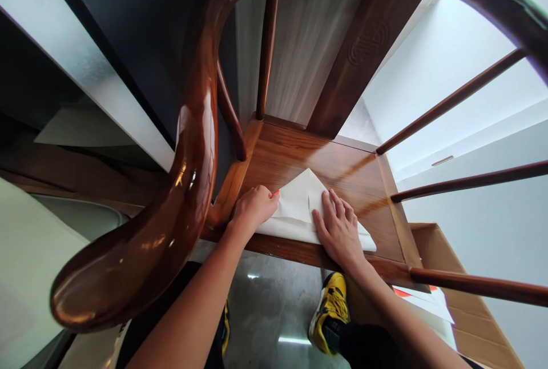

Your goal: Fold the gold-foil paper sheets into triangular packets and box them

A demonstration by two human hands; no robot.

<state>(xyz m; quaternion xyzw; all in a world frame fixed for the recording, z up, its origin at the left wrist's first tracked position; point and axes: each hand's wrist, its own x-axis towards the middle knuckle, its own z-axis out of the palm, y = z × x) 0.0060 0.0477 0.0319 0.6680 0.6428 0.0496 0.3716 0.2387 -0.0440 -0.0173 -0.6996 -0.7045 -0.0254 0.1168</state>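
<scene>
A folded white paper (295, 200) lies on the wooden seat (282, 149) of a chair, its pointed corner towards the backrest and a folded band along the front edge. My left hand (256, 208) is closed at the paper's left edge, fingers curled in. A small orange bit shows by its fingertips; I cannot make out what it is. On the right part of the paper rests my right hand (340, 229), open, its fingers spread and lying flat. A short dark line, perhaps a slit or crease, runs down the paper just left of these fingers.
The chair's glossy curved armrest (188, 169) rises at the left, and round spindles (454, 100) stand at the right. A cardboard box (479, 317) with papers (428, 306) is at the lower right. Yellow shoes (331, 309) are on the grey floor (274, 300).
</scene>
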